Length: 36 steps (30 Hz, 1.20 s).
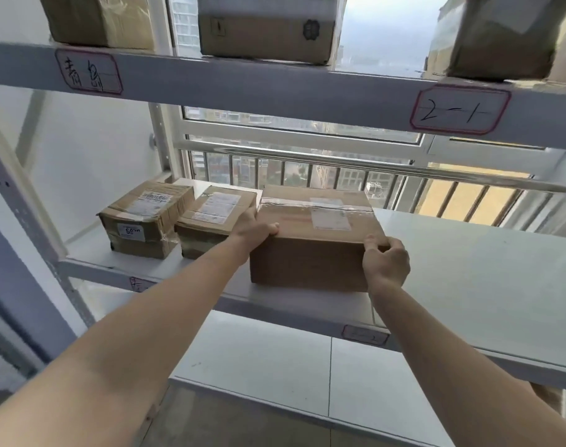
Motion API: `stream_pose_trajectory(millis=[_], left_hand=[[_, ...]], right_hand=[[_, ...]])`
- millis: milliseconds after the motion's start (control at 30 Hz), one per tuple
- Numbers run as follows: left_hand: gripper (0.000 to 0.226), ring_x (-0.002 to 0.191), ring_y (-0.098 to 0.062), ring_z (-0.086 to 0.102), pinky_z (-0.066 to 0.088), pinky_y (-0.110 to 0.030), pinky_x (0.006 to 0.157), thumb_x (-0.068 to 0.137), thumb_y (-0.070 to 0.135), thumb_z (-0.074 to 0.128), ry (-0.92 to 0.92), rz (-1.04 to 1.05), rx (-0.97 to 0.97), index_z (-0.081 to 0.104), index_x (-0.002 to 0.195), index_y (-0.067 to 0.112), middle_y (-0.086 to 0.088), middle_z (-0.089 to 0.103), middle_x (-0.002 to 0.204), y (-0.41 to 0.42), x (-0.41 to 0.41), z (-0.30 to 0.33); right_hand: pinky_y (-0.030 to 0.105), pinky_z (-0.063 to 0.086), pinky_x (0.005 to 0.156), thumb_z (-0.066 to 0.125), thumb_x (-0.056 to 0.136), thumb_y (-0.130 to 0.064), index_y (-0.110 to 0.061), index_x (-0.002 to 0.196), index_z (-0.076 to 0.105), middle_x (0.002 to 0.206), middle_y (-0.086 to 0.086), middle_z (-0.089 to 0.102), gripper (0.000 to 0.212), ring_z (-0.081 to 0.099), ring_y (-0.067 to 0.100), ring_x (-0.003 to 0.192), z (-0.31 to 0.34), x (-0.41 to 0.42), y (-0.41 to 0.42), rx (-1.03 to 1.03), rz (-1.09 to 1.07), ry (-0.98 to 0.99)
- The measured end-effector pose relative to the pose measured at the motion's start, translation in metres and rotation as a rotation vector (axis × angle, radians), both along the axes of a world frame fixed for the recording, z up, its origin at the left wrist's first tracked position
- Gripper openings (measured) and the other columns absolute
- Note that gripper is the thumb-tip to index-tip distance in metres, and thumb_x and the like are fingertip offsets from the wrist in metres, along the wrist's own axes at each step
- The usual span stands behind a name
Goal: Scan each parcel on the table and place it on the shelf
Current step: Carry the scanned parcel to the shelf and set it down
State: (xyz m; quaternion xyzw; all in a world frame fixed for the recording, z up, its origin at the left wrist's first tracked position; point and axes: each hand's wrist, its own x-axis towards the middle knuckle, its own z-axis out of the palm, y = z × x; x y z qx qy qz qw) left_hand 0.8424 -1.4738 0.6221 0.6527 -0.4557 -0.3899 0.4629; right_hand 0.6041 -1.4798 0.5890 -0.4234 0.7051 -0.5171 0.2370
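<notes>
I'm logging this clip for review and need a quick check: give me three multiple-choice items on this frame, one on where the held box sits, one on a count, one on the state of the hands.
1. Where is the large parcel that both hands hold?
A. On the middle shelf, right of two smaller parcels
B. On the top shelf
C. On the floor

2. How many parcels sit on the middle shelf in all?
A. One
B. Three
C. Five

3. What are the hands doing?
A. Both hang free of the box
B. Only the right touches it
C. The left hand and right hand each grip a near top corner

Answers: 1 A, the box rests on the shelf board beside the two smaller parcels. 2 B, three boxes stand in a row. 3 C, fingers of each hand curl over the box's edge.
</notes>
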Motion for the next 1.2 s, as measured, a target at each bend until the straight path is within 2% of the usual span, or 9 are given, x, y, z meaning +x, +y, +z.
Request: stream_pose_trajectory(millis=[167, 300, 367, 433, 567, 700, 967, 1100, 1200], left_hand=[[0.048, 0.103, -0.018, 0.054, 0.041, -0.026, 0.085, 0.089, 0.015, 0.068, -0.139, -0.052, -0.034, 0.053, 0.134, 0.01, -0.001, 0.057, 0.114, -0.022, 0.005, 0.001], [0.053, 0.112, -0.022, 0.052, 0.038, -0.026, 0.089, 0.091, 0.018, 0.066, -0.22, -0.094, -0.018, 0.048, 0.14, 0.01, -0.004, 0.055, 0.122, -0.035, 0.013, 0.001], [0.032, 0.109, -0.021, 0.053, 0.042, -0.029, 0.094, 0.089, 0.02, 0.067, -0.249, -0.104, 0.01, 0.058, 0.12, 0.019, -0.004, 0.056, 0.12, -0.042, 0.02, -0.002], [0.017, 0.108, -0.023, 0.055, 0.044, -0.034, 0.097, 0.088, 0.021, 0.068, -0.256, -0.101, 0.015, 0.052, 0.092, 0.027, -0.003, 0.055, 0.111, -0.045, 0.022, -0.002], [0.043, 0.108, -0.022, 0.053, 0.044, -0.033, 0.097, 0.088, 0.019, 0.067, -0.267, -0.123, 0.017, 0.055, 0.128, 0.014, -0.001, 0.055, 0.112, -0.045, 0.021, -0.002], [0.029, 0.107, -0.024, 0.057, 0.047, -0.035, 0.092, 0.084, 0.02, 0.068, -0.259, -0.09, 0.044, 0.057, 0.111, 0.016, -0.004, 0.061, 0.11, -0.042, 0.02, -0.002], [0.048, 0.111, -0.025, 0.054, 0.039, -0.03, 0.079, 0.083, 0.013, 0.059, -0.233, -0.076, 0.081, 0.053, 0.131, 0.011, -0.008, 0.06, 0.122, -0.043, 0.013, 0.004], [0.066, 0.127, -0.03, 0.049, 0.043, -0.036, 0.099, 0.081, 0.012, 0.054, -0.264, -0.023, 0.028, 0.042, 0.145, 0.013, -0.01, 0.052, 0.142, -0.042, 0.009, 0.007], [0.063, 0.137, -0.029, 0.043, 0.038, -0.04, 0.111, 0.09, 0.016, 0.055, -0.31, 0.037, -0.104, 0.038, 0.15, 0.014, -0.007, 0.046, 0.15, -0.041, -0.002, 0.013]], right_hand=[[0.042, 0.048, 0.099, 0.056, 0.095, -0.04, -0.011, 0.119, 0.063, 0.119, 0.015, 0.063, 0.038, 0.056, 0.037, 0.112, -0.003, 0.01, -0.022, 0.02, -0.034, 0.001], [0.043, 0.05, 0.097, 0.057, 0.095, -0.04, -0.011, 0.119, 0.063, 0.117, 0.015, 0.064, 0.039, 0.059, 0.035, 0.108, -0.008, 0.019, -0.026, 0.024, -0.046, 0.003], [0.044, 0.05, 0.098, 0.058, 0.094, -0.04, -0.011, 0.119, 0.062, 0.118, 0.015, 0.064, 0.039, 0.059, 0.035, 0.109, -0.012, 0.022, -0.027, 0.02, -0.057, 0.005], [0.047, 0.048, 0.099, 0.058, 0.094, -0.04, -0.011, 0.12, 0.062, 0.119, 0.015, 0.062, 0.04, 0.057, 0.036, 0.111, -0.013, 0.025, -0.027, 0.018, -0.066, 0.003], [0.047, 0.047, 0.101, 0.056, 0.095, -0.041, -0.011, 0.126, 0.058, 0.124, 0.015, 0.058, 0.043, 0.055, 0.035, 0.115, -0.015, 0.029, -0.023, 0.022, -0.075, 0.003], [0.045, 0.048, 0.1, 0.054, 0.097, -0.041, -0.012, 0.13, 0.055, 0.126, 0.014, 0.055, 0.043, 0.053, 0.033, 0.117, -0.015, 0.031, -0.016, 0.027, -0.082, 0.023], [0.046, 0.046, 0.101, 0.053, 0.096, -0.046, -0.015, 0.129, 0.054, 0.127, 0.012, 0.055, 0.045, 0.052, 0.032, 0.12, -0.011, 0.026, -0.019, 0.096, -0.046, 0.011], [0.046, 0.047, 0.102, 0.051, 0.095, -0.054, -0.014, 0.137, 0.049, 0.134, 0.01, 0.056, 0.058, 0.053, 0.032, 0.123, -0.007, 0.02, -0.02, 0.124, -0.034, -0.016], [0.043, 0.046, 0.1, 0.052, 0.096, -0.053, -0.013, 0.139, 0.045, 0.138, 0.01, 0.054, 0.06, 0.054, 0.031, 0.124, -0.005, 0.012, -0.016, 0.114, -0.07, -0.031]])
